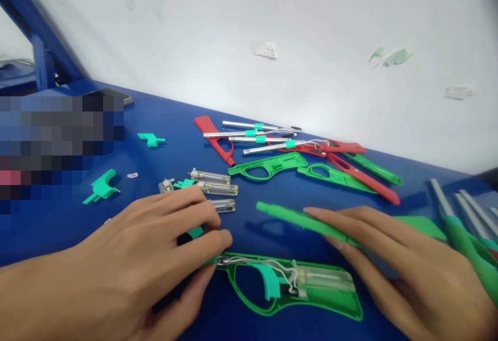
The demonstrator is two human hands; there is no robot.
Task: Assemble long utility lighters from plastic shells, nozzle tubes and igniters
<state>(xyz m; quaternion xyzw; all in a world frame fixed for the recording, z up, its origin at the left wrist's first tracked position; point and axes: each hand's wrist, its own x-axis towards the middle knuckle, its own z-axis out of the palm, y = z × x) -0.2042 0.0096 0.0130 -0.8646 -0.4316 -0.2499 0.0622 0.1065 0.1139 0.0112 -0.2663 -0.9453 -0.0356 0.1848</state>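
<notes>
My left hand (pixel 155 247) is closed at the left end of a green lighter half (pixel 330 307), its fingertips pinching by the metal collar. Inside that half lie a clear fuel tank (pixel 324 279), white wires and a teal trigger (pixel 268 279). My right hand (pixel 400 258) holds a second green shell (pixel 295 219) between thumb and fingers, raised above and behind the first half, the two apart. Clear tanks (pixel 218 189) lie just beyond my left hand, beside small teal parts.
Metal tubes with teal clips (pixel 268 146), red shells (pixel 213 139) and green shells (pixel 268 167) lie toward the wall. Teal triggers (pixel 103 188) sit at left. Green pieces with metal tubes (pixel 453 227) are at far right. A pixelated area covers the left edge.
</notes>
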